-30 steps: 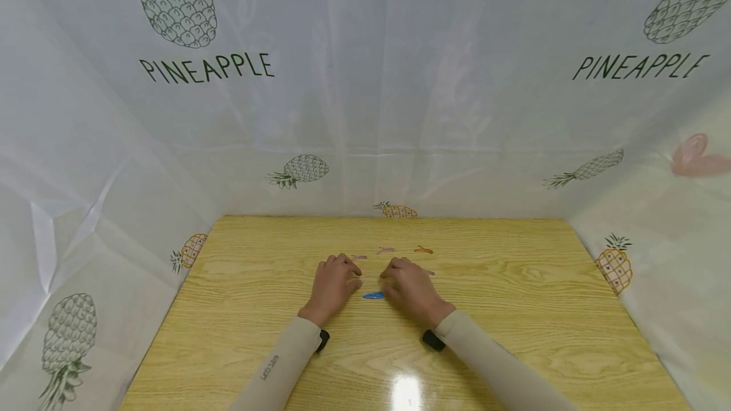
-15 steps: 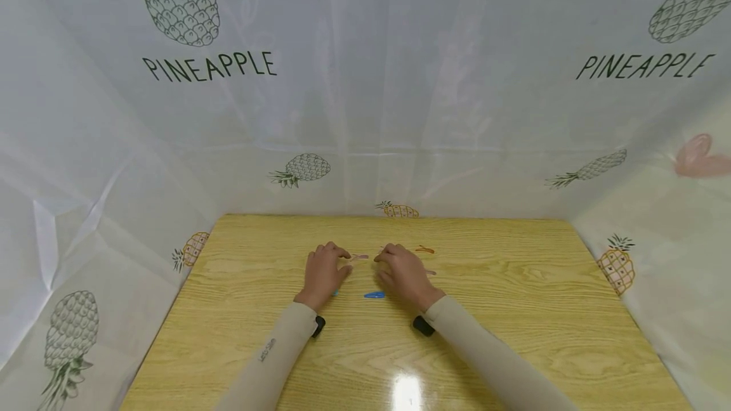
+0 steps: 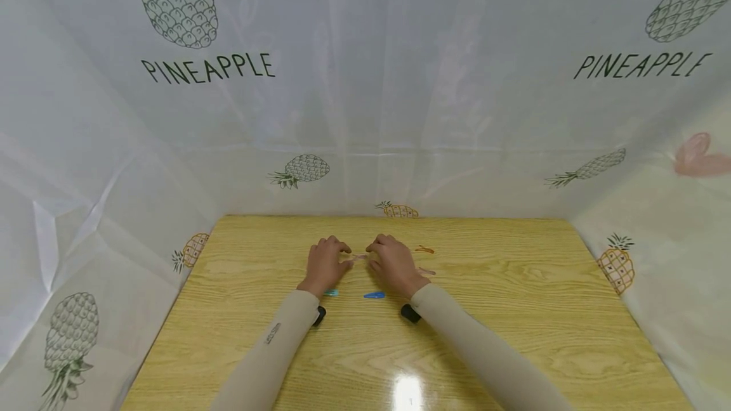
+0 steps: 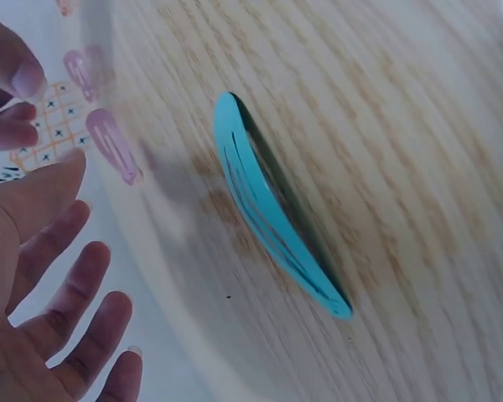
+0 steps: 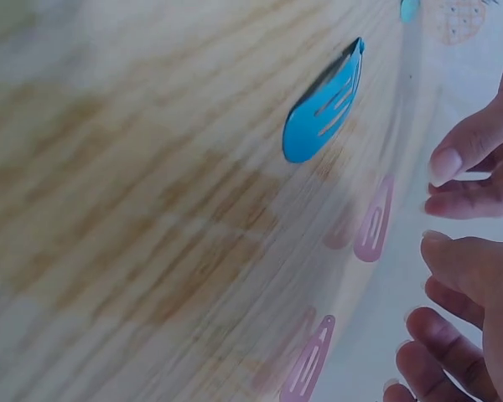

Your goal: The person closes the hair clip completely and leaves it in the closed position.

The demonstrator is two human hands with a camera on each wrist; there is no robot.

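The left hand (image 3: 325, 265) and right hand (image 3: 394, 266) are held apart, fingers loosely bent, with nothing grasped by either. Between their fingertips, toward the far edge of the tabletop (image 3: 514, 309), a pink clip (image 3: 359, 257) is seen — whether it is touched cannot be told. Nearer the front edge, a teal clip (image 3: 331, 293) is placed near the left hand, with a blue clip (image 3: 374, 295) to its right. Past the right hand, an orange clip (image 3: 426, 250) is laid — nearer the far edge than a brownish-pink clip (image 3: 427, 271). The tabletop is backed by a pineapple-printed sheet (image 3: 457, 113).
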